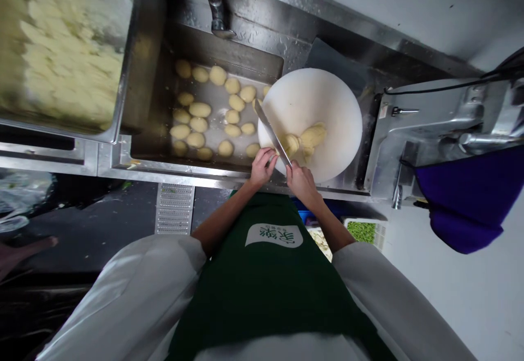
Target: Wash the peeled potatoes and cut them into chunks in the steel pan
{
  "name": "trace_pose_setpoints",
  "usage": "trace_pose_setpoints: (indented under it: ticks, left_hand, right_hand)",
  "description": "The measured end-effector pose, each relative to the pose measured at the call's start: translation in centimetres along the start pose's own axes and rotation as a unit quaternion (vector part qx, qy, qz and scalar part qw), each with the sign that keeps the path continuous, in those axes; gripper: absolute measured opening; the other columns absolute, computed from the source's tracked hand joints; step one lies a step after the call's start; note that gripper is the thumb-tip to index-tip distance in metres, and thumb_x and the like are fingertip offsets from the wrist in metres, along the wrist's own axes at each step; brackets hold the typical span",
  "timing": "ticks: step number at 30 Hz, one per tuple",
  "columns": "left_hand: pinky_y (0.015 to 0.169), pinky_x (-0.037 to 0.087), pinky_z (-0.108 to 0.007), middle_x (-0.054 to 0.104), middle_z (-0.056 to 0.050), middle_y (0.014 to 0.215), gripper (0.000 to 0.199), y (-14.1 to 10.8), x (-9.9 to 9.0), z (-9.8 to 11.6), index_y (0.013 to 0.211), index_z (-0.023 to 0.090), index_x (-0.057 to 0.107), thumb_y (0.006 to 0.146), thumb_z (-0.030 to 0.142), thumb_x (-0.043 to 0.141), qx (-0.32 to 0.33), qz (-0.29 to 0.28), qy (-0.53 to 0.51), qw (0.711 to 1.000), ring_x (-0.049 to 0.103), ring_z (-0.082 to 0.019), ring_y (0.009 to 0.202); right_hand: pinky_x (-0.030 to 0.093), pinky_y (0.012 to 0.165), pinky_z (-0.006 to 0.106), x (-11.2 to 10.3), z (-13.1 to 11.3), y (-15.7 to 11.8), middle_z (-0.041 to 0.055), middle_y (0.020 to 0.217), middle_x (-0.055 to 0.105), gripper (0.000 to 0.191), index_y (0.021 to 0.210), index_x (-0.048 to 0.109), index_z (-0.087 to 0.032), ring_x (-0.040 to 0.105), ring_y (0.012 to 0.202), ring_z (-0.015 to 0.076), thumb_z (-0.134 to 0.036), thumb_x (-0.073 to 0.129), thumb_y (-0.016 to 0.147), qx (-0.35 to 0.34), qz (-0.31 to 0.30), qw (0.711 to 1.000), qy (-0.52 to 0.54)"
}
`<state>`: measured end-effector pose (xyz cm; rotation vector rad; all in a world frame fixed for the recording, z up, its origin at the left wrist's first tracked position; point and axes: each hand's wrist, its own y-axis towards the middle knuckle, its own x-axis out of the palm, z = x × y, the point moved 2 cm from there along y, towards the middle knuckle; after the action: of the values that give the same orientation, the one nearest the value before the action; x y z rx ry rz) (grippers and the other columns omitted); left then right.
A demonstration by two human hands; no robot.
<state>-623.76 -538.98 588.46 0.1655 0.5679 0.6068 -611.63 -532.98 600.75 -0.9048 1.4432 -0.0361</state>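
Note:
My right hand [302, 182] is closed around the handle of a kitchen knife [271, 131], whose long blade points up and left across a round white cutting board [327, 91]. At the board's lower left edge, my left hand [262, 167] pinches a small pale yellow potato piece beside the blade. The fingers hide most of that piece. Just right of the blade lie potato slices [291, 144], with another fanned pile of slices [313, 135] beyond them. Several peeled whole potatoes [200, 110] lie in the sink basin left of the board.
A deep metal container [130, 61] of pale slices stands at the left. Above the sink hangs a faucet [219, 20]. At right are a metal machine [434, 110] and a purple cloth [470, 197]. A crate of chopped greens [362, 232] sits below. Another person's hand [35, 249] shows at far left.

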Motion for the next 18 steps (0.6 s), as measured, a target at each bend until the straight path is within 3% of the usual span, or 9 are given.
trace_pose_setpoints:
  ticks: [4, 7, 10, 13, 15, 18]
  left_hand:
    - [0.093, 0.058, -0.035, 0.068, -0.009, 0.099, 0.031, 0.6, -0.1, 0.1, 0.099, 0.017, 0.069, 0.103, 0.041, 0.048, -0.022, 0.002, -0.015, 1.0, 0.067, -0.018, 0.097]
    - [0.09, 0.06, -0.032, 0.066, -0.01, 0.108, 0.034, 0.6, -0.6, 0.1, 0.11, 0.017, 0.067, 0.102, 0.044, 0.048, -0.038, -0.019, -0.037, 0.998, 0.068, -0.016, 0.092]
    - [0.101, 0.056, -0.037, 0.057, -0.014, 0.13, 0.043, 0.5, -0.8, -0.1, 0.128, 0.018, 0.059, 0.099, 0.049, 0.052, -0.014, -0.041, -0.027, 0.999, 0.064, -0.021, 0.114]
    - [0.116, 0.044, -0.051, 0.034, -0.017, 0.156, 0.068, 1.4, 0.3, -0.3, 0.145, 0.022, 0.045, 0.091, 0.059, 0.062, 0.054, -0.098, 0.015, 0.994, 0.038, -0.032, 0.146]
    - [0.119, 0.036, -0.06, 0.022, -0.016, 0.164, 0.079, 2.5, 1.7, -0.2, 0.149, 0.024, 0.04, 0.085, 0.062, 0.067, 0.102, -0.156, 0.04, 0.982, 0.025, -0.037, 0.152]
    - [0.121, 0.031, -0.062, 0.023, -0.018, 0.164, 0.079, 4.5, 3.7, -0.1, 0.148, 0.021, 0.044, 0.083, 0.055, 0.074, 0.137, -0.216, 0.072, 0.964, 0.023, -0.039, 0.153]
  right_hand:
    - [0.044, 0.073, 0.031, -0.3, 0.5, -0.1, 0.015, 0.09, 0.073, 0.034, 0.114, 0.06, -0.013, 0.069, 0.083, 0.0263, -0.031, 0.032, 0.105, 0.002, 0.04, 0.999, 0.018]
    - [0.043, 0.069, 0.031, -0.6, 2.0, -0.4, 0.013, 0.081, 0.072, 0.032, 0.106, 0.06, -0.014, 0.067, 0.075, 0.0259, -0.033, 0.035, 0.103, 0.0, 0.102, 0.993, 0.063]
    - [0.044, 0.063, 0.03, -0.6, 5.0, -1.1, 0.0084, 0.07, 0.067, 0.029, 0.095, 0.059, -0.017, 0.064, 0.066, 0.0235, -0.041, 0.043, 0.099, 0.014, 0.17, 0.971, 0.17]
    - [0.042, 0.048, 0.027, 0.2, 9.3, -2.1, -0.002, 0.055, 0.055, 0.032, 0.084, 0.051, -0.023, 0.054, 0.046, 0.0161, -0.053, 0.051, 0.094, 0.072, 0.181, 0.916, 0.351]
    - [0.038, 0.039, 0.024, 1.4, 12.3, -2.9, -0.0085, 0.048, 0.045, 0.04, 0.078, 0.044, -0.025, 0.043, 0.037, 0.0113, -0.062, 0.057, 0.088, 0.119, 0.171, 0.855, 0.476]
    - [0.035, 0.033, 0.023, 4.1, 16.1, -4.3, -0.013, 0.044, 0.037, 0.053, 0.075, 0.037, -0.027, 0.035, 0.032, 0.0076, -0.069, 0.07, 0.074, 0.161, 0.156, 0.769, 0.599]
